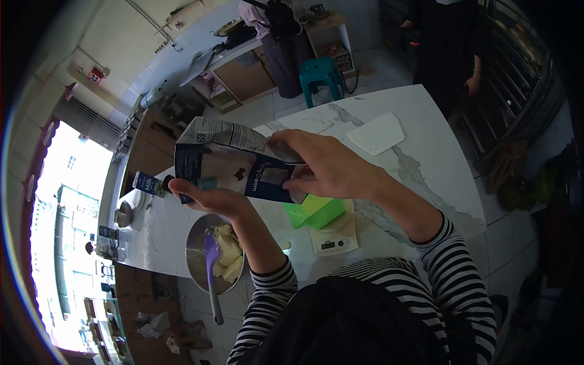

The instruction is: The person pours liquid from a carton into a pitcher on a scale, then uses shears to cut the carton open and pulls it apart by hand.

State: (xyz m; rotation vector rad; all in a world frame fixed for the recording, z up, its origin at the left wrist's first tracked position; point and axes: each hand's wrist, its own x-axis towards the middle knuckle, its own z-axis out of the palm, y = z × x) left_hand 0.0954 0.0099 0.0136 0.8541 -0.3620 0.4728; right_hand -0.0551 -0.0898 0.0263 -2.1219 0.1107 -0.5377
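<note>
The blue-and-white cream carton (234, 164) covers most of the left hand (210, 198); only its palm edge and thumb show beneath. The carton's print is too blurred to read beyond "Cream". It also hides the top of the green plastic container (316, 212), which in turn covers most of the white kitchen scale (333, 242), whose display is too small to read. The person in dark clothes (447, 48) is cut off by the top edge.

On the marble counter (426, 164), a steel bowl (198, 243) of butter holds a purple spatula (212, 267). Right of it sits a scale (333, 243); beyond it, a white scraper (376, 132). Farther back stands a teal stool (320, 74).
</note>
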